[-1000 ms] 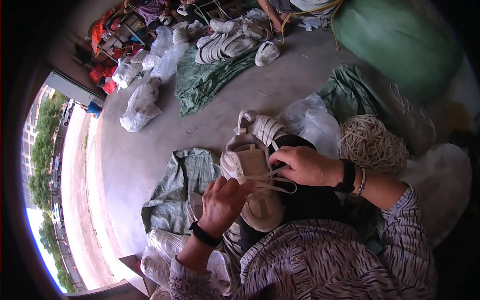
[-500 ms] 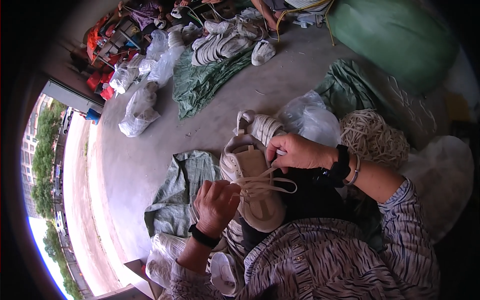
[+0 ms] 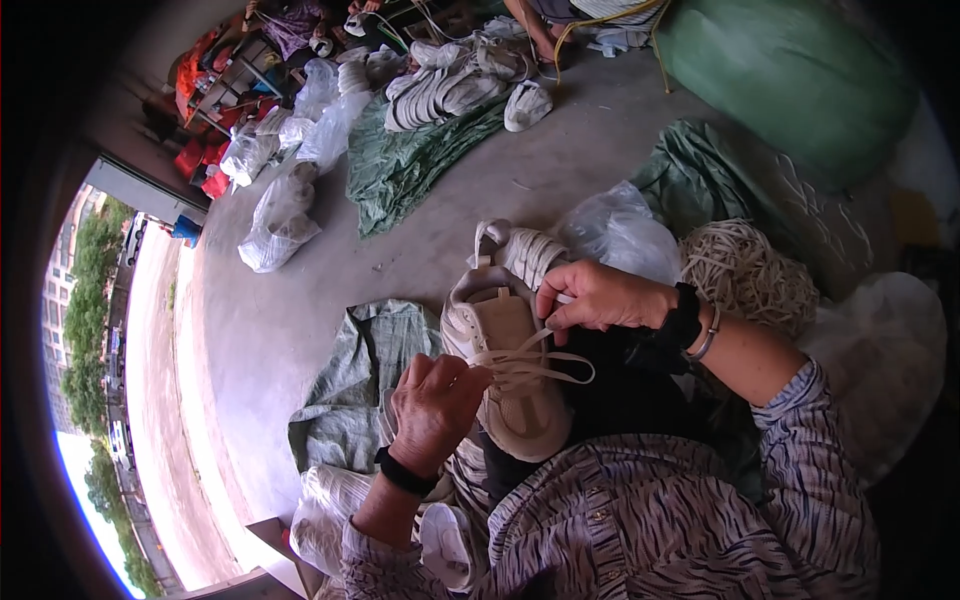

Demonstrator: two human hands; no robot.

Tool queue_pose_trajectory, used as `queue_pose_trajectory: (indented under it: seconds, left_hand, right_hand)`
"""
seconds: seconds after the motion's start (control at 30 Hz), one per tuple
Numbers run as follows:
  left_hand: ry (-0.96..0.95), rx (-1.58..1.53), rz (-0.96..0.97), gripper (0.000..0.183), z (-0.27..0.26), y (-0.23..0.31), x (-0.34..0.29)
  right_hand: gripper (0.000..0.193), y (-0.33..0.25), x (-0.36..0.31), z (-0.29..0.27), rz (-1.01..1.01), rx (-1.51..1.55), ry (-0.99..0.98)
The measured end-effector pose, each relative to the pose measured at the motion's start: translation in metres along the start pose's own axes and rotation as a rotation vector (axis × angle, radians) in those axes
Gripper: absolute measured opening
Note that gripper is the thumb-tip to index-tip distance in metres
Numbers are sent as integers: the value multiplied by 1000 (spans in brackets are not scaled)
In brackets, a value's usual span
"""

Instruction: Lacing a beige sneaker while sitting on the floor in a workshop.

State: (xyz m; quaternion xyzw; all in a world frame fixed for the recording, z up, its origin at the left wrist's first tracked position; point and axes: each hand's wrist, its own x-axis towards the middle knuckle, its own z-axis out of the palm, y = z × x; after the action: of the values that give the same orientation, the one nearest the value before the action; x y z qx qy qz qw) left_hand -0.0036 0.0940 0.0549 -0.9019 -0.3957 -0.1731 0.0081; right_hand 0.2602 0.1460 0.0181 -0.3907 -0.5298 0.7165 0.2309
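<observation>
A beige sneaker (image 3: pixel 527 416) rests on my lap, its toe pointing toward me and its tongue showing. Pale flat shoelace (image 3: pixel 515 365) crosses the lower eyelets and hangs in a loop at the right side. At the left edge of the shoe my left hand (image 3: pixel 432 405) is closed, pinching the shoelace near the eyelets. Over on the right, my right hand (image 3: pixel 605 298) pinches a stretch of the same lace beside the shoe's opening. Just beyond the sneaker lies a row of stacked pale shoes (image 3: pixel 530 252).
To the right sits a big tangle of laces (image 3: pixel 745 275) beside a clear plastic bag (image 3: pixel 625 235). Green woven sheets (image 3: pixel 365 350) lie on the floor. Farther off are a shoe pile (image 3: pixel 450 90), a large green sack (image 3: pixel 790 85) and other people's hands. A white shoe (image 3: pixel 448 545) is near my left forearm.
My left hand has shifted slightly up and right along the shoe. My right hand has moved a little, still pinching the lace. The sneaker stays put.
</observation>
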Motion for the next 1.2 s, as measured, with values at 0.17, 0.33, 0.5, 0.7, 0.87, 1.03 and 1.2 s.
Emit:
queue_pose_trajectory:
  seconds: [0.17, 0.33, 0.5, 0.7, 0.87, 1.03, 1.2]
  left_hand:
    - [58, -371, -255, 5, 1, -2, -3]
    - [-30, -844, -584, 12, -4, -4, -1]
    - [-36, -87, -75, 21, -1, 5, 2]
    - [-52, 67, 120, 28, -2, 1, 5]
    - [133, -179, 132, 31, 15, 3, 6]
    - [192, -42, 169, 42, 34, 2, 11]
    - [282, -78, 19, 40, 58, 8, 2]
  right_hand:
    - [16, -1, -1, -2, 22, 40, 5]
    - [15, 0, 0, -3, 37, 56, 2]
    - [15, -1, -1, -2, 16, 31, -19]
    - [17, 4, 1, -4, -9, 49, -61]
    - [17, 5, 1, -5, -9, 110, -33]
    - [14, 3, -4, -9, 44, 401, 84]
    - [11, 12, -15, -12, -15, 266, 210]
